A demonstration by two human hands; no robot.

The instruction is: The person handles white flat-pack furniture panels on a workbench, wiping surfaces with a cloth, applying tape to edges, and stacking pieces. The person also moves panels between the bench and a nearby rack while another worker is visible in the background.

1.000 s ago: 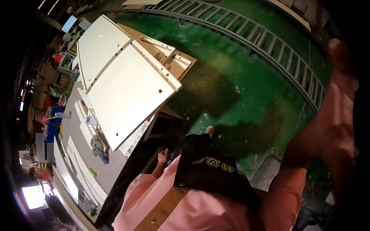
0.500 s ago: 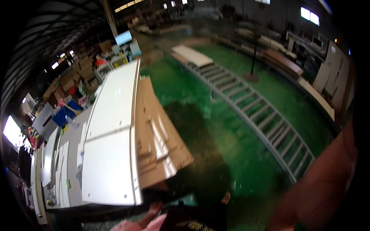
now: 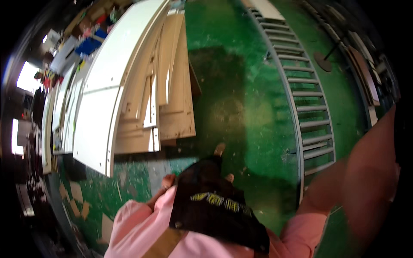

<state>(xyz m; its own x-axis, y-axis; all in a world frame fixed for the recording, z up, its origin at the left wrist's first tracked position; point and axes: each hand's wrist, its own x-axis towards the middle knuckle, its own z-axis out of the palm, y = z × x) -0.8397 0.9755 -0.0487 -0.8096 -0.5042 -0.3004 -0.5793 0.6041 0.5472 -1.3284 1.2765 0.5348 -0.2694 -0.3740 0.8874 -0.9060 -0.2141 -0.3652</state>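
Note:
My left hand (image 3: 168, 180) hangs low beside the black apron (image 3: 211, 206), just past the near end of the stacked panels. It looks small and rounded, nothing shows in it, and its fingers are too indistinct to read. My right arm is raised, so that my right hand (image 3: 373, 172) looms large and blurred at the right rim; its fingers are out of sight. Long white panels (image 3: 97, 116) lie to the left of my body. Beside them, brown boards and white-edged strips (image 3: 176, 116) are piled at uneven angles. Neither hand touches the panels.
A grey roller conveyor (image 3: 306, 94) runs along the right, with a pale board (image 3: 267, 9) at its far end. A round stand base (image 3: 322, 62) is beyond it. Scraps (image 3: 76, 191) litter the green floor (image 3: 223, 99). Blue bins (image 3: 88, 45) stand far left.
The view has tipped down and shifted, bringing my apron, pink sleeves and feet into sight. My left hand shows more fully; my right arm remains raised at the right rim.

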